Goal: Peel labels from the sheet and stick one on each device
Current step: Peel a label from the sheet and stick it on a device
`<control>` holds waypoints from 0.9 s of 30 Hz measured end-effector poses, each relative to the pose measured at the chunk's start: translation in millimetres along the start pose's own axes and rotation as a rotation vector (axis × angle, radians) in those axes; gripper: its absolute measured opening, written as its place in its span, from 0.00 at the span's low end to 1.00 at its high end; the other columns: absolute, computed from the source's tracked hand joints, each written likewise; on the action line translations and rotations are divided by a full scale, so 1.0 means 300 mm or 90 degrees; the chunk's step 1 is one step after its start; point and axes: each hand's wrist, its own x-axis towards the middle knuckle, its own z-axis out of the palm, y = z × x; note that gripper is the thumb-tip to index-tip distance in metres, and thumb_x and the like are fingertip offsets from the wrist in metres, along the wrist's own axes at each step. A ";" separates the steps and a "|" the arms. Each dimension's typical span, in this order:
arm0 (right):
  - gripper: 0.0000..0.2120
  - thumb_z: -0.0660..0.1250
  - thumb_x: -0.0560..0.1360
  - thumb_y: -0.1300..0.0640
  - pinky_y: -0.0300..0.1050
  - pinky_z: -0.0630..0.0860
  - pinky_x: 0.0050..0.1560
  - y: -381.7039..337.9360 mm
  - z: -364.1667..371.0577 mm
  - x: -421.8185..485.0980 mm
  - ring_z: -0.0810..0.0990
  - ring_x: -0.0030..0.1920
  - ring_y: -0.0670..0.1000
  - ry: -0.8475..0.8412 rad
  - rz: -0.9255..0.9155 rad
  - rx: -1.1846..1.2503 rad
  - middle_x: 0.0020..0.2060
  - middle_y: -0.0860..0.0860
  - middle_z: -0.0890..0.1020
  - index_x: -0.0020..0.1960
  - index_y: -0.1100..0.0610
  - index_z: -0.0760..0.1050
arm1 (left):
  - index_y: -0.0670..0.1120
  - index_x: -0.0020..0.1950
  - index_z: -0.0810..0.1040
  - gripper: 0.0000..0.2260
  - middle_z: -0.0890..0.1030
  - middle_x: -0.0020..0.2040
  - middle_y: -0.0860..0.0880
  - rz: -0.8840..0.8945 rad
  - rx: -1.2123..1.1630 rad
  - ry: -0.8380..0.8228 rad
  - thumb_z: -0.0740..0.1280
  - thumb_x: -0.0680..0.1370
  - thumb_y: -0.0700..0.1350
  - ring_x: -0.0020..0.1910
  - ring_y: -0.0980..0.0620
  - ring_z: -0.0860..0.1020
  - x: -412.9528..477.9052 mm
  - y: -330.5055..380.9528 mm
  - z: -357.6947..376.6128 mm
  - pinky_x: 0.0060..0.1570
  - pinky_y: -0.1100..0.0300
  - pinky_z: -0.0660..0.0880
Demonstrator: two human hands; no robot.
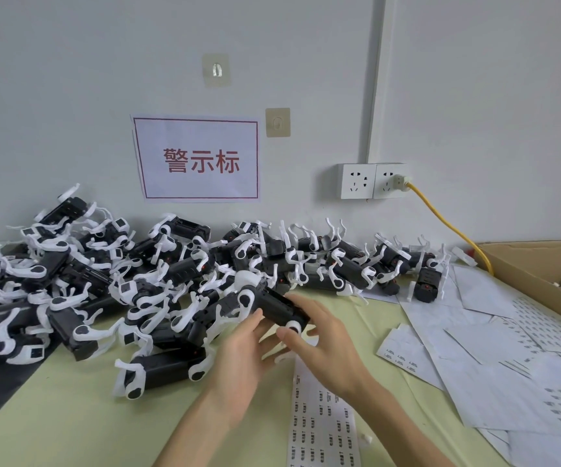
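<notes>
I hold one black device with white legs (277, 310) above the table, just in front of the pile. My left hand (242, 358) grips it from below and the left, thumb up against its side. My right hand (319, 335) covers its right end, with the thumb near a white round joint and the fingers curled over the top. A strip of labels (322, 423) lies flat on the green mat under my right forearm. I cannot tell whether a label is on a fingertip.
A big pile of black-and-white devices (131, 281) fills the back and left of the table. Used white backing sheets (508, 365) lie scattered at right. A cardboard box (541, 264) stands far right. A yellow cable (447, 227) runs from the wall socket.
</notes>
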 end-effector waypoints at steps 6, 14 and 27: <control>0.26 0.74 0.76 0.46 0.31 0.73 0.58 0.037 -0.047 0.025 0.76 0.59 0.37 0.140 0.072 -0.025 0.60 0.34 0.75 0.72 0.46 0.73 | 0.55 0.71 0.75 0.23 0.76 0.71 0.52 0.029 0.855 0.074 0.54 0.82 0.65 0.72 0.53 0.71 0.014 -0.080 -0.023 0.69 0.54 0.67; 0.22 0.76 0.73 0.58 0.29 0.68 0.45 0.117 -0.102 0.037 0.76 0.48 0.45 0.213 0.213 -0.087 0.57 0.50 0.77 0.66 0.57 0.78 | 0.64 0.69 0.74 0.22 0.68 0.76 0.62 0.022 0.962 -0.008 0.71 0.75 0.61 0.78 0.57 0.62 0.014 -0.113 -0.020 0.79 0.41 0.47; 0.26 0.72 0.77 0.61 0.36 0.68 0.55 0.139 -0.095 0.040 0.73 0.59 0.46 0.184 0.240 -0.079 0.71 0.49 0.71 0.74 0.54 0.71 | 0.58 0.80 0.61 0.39 0.55 0.83 0.55 -0.007 1.050 -0.150 0.69 0.73 0.70 0.83 0.55 0.46 0.004 -0.110 -0.022 0.79 0.40 0.37</control>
